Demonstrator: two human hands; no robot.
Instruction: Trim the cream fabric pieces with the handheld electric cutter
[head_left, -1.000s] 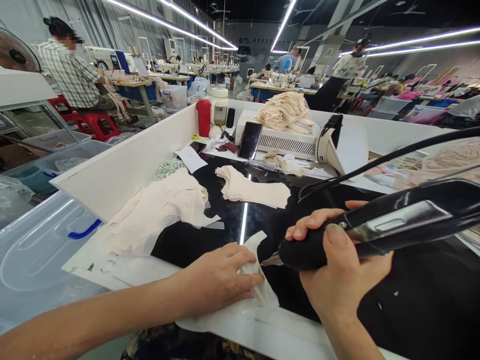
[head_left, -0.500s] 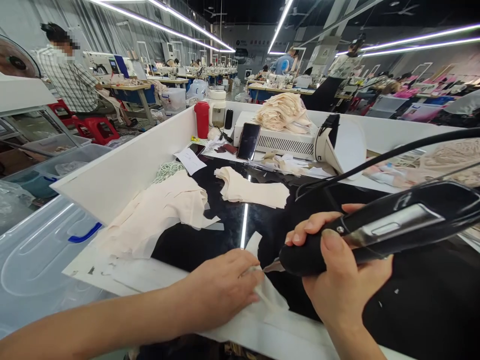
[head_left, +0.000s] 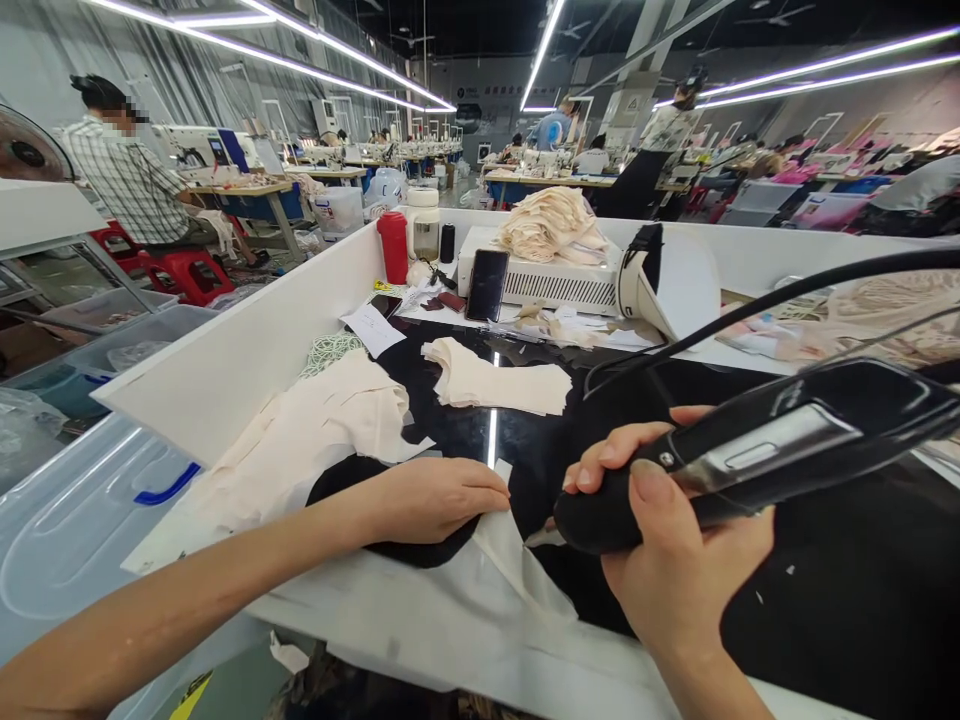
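My left hand (head_left: 442,495) is closed, its fingertips pinching the upper part of a thin whitish fabric piece (head_left: 517,560). That piece slants down over the front edge of the black work surface (head_left: 840,600). In my right hand (head_left: 682,560) is a bulky black corded tool (head_left: 750,455) with a silver panel, its rounded end pointing left. A small pale tip shows beside that end, close to the fabric; whether they touch I cannot tell. A neat stack of cream fabric pieces (head_left: 502,378) lies farther back, and a larger spread pile of cream fabric (head_left: 307,435) lies left.
Behind stand a phone (head_left: 487,285), a red cup (head_left: 392,248), a clear jug (head_left: 424,225) and a white vented box (head_left: 559,290) topped with bunched fabric (head_left: 555,225). A black cable (head_left: 787,285) arches across the right. A white side panel (head_left: 247,350) borders the left.
My left hand has moved up and away from me along the fabric piece, uncovering more of it. My right hand and the tool have barely moved; the view has shifted slightly.
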